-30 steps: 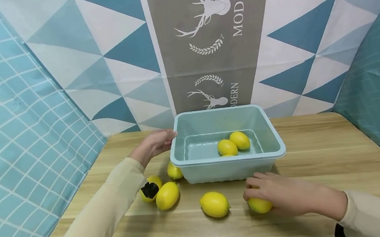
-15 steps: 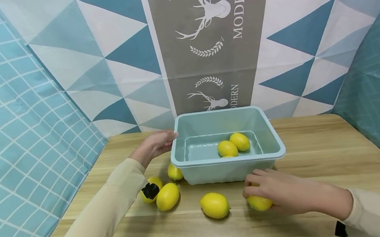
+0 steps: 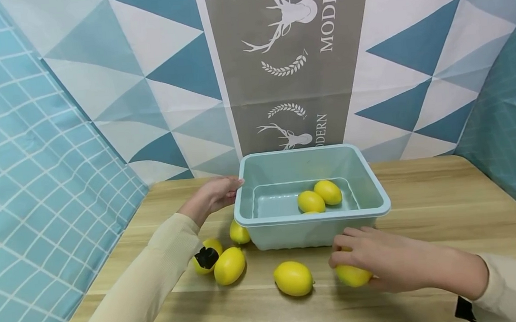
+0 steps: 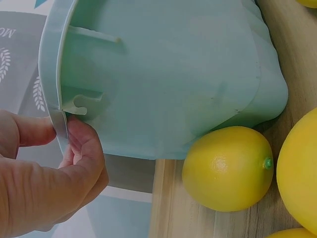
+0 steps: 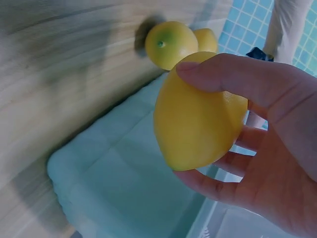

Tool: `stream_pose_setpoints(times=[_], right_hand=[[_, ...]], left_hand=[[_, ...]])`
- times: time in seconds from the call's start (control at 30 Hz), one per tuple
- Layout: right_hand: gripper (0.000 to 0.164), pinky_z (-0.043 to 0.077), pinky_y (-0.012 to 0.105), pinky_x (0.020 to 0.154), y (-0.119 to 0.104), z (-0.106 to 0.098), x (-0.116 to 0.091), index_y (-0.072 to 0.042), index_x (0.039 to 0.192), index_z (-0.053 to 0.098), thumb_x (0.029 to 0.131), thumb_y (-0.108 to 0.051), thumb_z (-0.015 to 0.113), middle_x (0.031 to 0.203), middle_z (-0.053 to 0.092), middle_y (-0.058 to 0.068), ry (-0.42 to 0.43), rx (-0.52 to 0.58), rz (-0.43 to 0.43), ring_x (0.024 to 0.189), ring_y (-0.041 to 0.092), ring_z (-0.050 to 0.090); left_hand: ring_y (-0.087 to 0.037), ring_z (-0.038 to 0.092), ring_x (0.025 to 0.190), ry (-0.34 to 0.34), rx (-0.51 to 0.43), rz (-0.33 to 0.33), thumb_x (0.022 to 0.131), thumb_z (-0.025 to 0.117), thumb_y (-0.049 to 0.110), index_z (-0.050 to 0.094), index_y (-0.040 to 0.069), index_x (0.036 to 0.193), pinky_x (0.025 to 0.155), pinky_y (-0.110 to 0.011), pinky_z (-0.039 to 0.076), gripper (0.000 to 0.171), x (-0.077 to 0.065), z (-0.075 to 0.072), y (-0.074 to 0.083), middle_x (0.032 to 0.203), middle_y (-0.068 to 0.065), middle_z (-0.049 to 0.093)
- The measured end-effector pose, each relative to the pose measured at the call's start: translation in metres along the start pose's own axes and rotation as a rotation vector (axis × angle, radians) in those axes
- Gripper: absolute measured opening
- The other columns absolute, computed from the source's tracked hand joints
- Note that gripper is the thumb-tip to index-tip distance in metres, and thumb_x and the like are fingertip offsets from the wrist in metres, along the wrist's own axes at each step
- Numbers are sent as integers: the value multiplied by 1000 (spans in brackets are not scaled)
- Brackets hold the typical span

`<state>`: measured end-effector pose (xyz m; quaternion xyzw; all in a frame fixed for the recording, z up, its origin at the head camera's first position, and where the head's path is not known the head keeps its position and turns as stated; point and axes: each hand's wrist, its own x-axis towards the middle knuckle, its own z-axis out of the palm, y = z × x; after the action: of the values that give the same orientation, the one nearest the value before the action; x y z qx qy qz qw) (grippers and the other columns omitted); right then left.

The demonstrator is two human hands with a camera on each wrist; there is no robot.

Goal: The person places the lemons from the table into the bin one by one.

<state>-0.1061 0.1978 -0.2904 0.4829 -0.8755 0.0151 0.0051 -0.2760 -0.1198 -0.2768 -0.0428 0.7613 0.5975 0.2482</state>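
Observation:
A pale blue-green plastic bin (image 3: 313, 232) stands on the wooden table with several lemons inside, one of them a lemon (image 3: 327, 192) at its middle. My left hand (image 3: 217, 193) pinches the bin's left rim between thumb and fingers; the left wrist view shows the rim (image 4: 59, 124) between them. In front of the bin's right side, my right hand (image 3: 384, 259) grips a lemon (image 3: 352, 275), its thumb and fingers curled round the fruit (image 5: 198, 119) in the right wrist view. Between the hands lies another lemon (image 3: 293, 278), near the bin's front.
Left of the bin, by my left forearm, lie a lemon (image 3: 229, 266), a second lemon (image 3: 239, 232) against the bin's side and a third lemon (image 3: 212, 245) partly behind a black wrist strap (image 3: 206, 257). Patterned sheets (image 3: 178, 76) rise behind the table (image 3: 447, 201).
The view shifts slightly. My left hand stays on the bin's rim, and my right hand stays round the lemon, almost unmoved; its forearm shifts a little. The other lemons lie where they were.

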Motion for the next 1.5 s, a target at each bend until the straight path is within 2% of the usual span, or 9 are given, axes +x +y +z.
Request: stream_pose_setpoints(times=[0.17, 0.33, 0.57, 0.8, 0.9, 1.1, 1.33, 1.5], right_hand=[[61, 44, 26, 70, -2, -7, 3, -31, 111, 57, 62, -6, 84, 102, 54, -11, 12, -27, -4, 89, 8, 45], [61, 45, 26, 71, -1, -14, 5, -31, 110, 57, 61, -7, 85, 99, 52, -12, -39, -27, 32, 88, 8, 44], [61, 47, 25, 72, -1, -24, 6, -32, 111, 57, 62, -10, 87, 98, 51, -13, -91, -6, 67, 87, 8, 45], [60, 47, 24, 71, -1, -36, 9, -30, 110, 56, 62, -11, 86, 97, 51, -14, -55, 15, 57, 88, 8, 45], [59, 48, 23, 70, 2, -43, 10, -29, 109, 56, 62, -11, 87, 96, 51, -14, -59, 47, 81, 88, 8, 46], [59, 52, 25, 73, 8, -58, 10, -31, 109, 55, 64, -12, 87, 98, 52, -13, -106, 79, 148, 91, 9, 47], [56, 52, 24, 72, 13, -69, 10, -28, 109, 57, 65, -12, 86, 100, 53, -10, -96, 90, 131, 89, 8, 48], [54, 52, 25, 73, 19, -77, 11, -25, 112, 58, 67, -12, 85, 102, 53, -9, -93, 127, 147, 91, 10, 49]], left_hand=[[-6, 48, 74, -1, -5, 2, 103, 42, 17, 42, -3, 138, 67, -14, 48, 41, -1, 0, -1, 95, -1, 50], [-6, 48, 73, -13, -5, 12, 103, 42, 16, 42, -3, 139, 67, -14, 47, 41, -1, 1, -1, 95, -1, 51], [-4, 40, 61, -35, -26, 23, 103, 41, 15, 39, -5, 139, 63, -14, 44, 42, -1, -3, -4, 81, 3, 50], [-5, 31, 53, -52, -28, 22, 103, 40, 14, 37, -6, 139, 66, -17, 44, 41, -5, -5, -10, 60, 6, 35], [-4, 34, 56, -49, -14, 22, 104, 40, 15, 38, -7, 139, 66, -16, 45, 41, -4, -5, -9, 66, 6, 41], [-4, 46, 67, -39, -7, 26, 103, 41, 15, 38, -7, 139, 67, -15, 48, 43, -2, -2, -5, 90, 0, 52], [-4, 39, 59, -42, -15, 21, 103, 41, 15, 39, -7, 137, 63, -15, 45, 41, -1, -1, -2, 81, 2, 50], [-3, 46, 65, -49, -4, 27, 103, 41, 15, 38, -7, 140, 65, -14, 47, 43, 0, -1, -1, 87, 1, 53]])
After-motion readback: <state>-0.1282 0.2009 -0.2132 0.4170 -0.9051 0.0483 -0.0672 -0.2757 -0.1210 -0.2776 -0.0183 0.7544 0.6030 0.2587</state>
